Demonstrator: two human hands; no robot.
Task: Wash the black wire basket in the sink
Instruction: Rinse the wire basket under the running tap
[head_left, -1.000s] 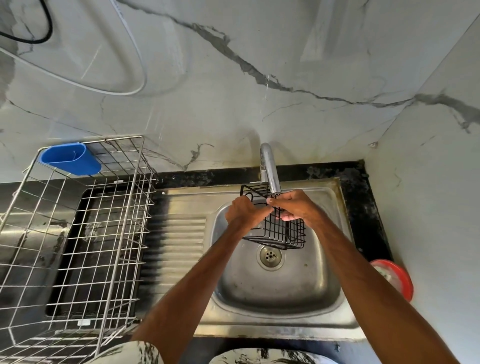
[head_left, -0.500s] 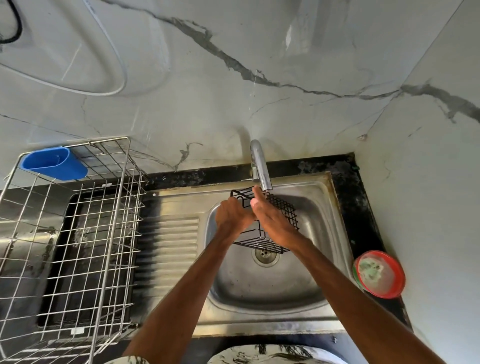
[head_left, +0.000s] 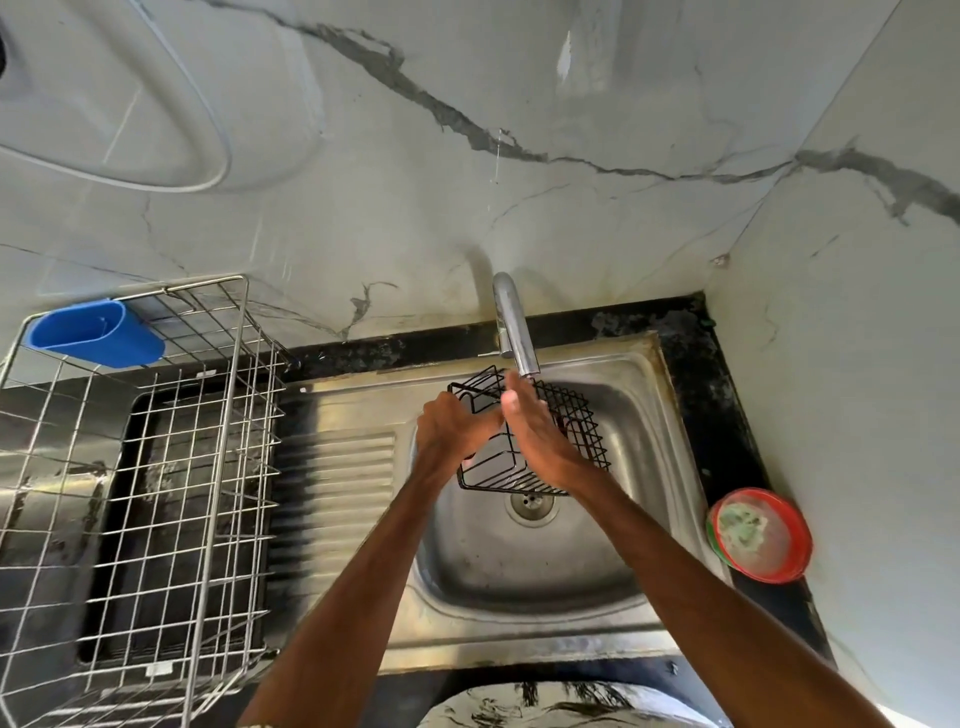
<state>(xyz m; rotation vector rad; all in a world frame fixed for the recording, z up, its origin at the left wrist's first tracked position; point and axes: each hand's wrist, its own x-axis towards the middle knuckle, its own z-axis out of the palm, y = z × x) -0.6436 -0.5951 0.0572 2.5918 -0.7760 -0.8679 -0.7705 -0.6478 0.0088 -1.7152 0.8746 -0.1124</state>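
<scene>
We work over the sink (head_left: 649, 525), its bowl straight below the tap (head_left: 514, 332). The black wire basket (head_left: 576, 426) hangs tilted just under the tap's spout, above the drain (head_left: 530, 506). Our left hand (head_left: 449, 428), left of the tap, curls round the basket's left rim and grips it. Our right hand (head_left: 535, 441) lies flat against the wires, fingers straight toward the spout, holding nothing. To wash well, we judge, the grip must be firm. We should rub along each wire and turn the basket so every side passes under the spout. Whether water runs we cannot tell.
</scene>
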